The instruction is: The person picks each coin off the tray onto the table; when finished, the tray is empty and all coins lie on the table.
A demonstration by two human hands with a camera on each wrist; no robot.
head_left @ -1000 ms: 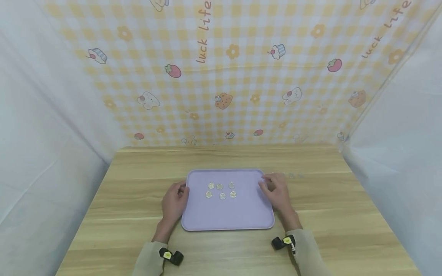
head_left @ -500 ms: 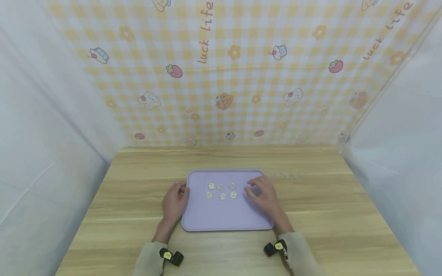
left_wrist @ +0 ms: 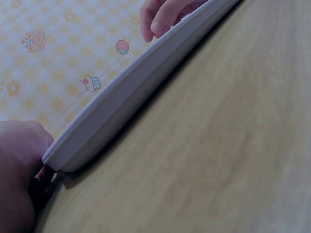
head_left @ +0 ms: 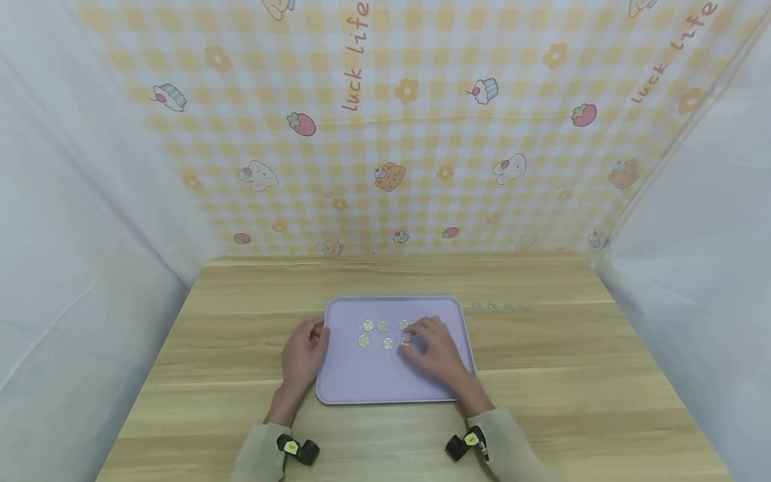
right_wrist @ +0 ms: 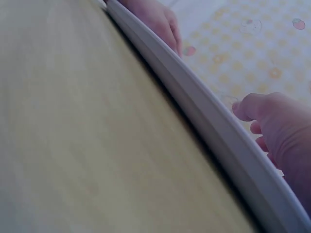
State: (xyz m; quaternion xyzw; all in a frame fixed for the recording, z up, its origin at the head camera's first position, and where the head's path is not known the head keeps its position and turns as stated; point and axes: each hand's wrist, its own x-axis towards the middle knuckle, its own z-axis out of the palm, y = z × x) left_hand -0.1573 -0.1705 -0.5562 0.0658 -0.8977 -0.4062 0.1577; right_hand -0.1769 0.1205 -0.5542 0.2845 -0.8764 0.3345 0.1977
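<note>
On the lavender tray point(head_left: 394, 388) lie several small, shiny coin-like discs point(head_left: 368, 325) in two loose rows. My left hand point(head_left: 304, 355) grips the tray's left edge; in the left wrist view its fingers reach beneath the rim, partly hidden. Over the right end of the rows, my right hand point(head_left: 436, 351) has its thumb and forefinger parted around the lower right disc point(head_left: 406, 341). Whether the fingertips touch that disc is too small to tell. From the right wrist view, the right hand point(right_wrist: 286, 131) shows above the tray rim, fingers bent.
Several small clear or silvery pieces point(head_left: 492, 306) sit in a row on the wooden table point(head_left: 572, 375), just past the tray's top right corner. Behind the table hangs a yellow checked cloth point(head_left: 385, 147). White curtains point(head_left: 693, 221) close off both sides.
My right hand has moved left from the tray's right edge to the rightmost discs. The left hand stays at the left edge, and the discs keep their places.
</note>
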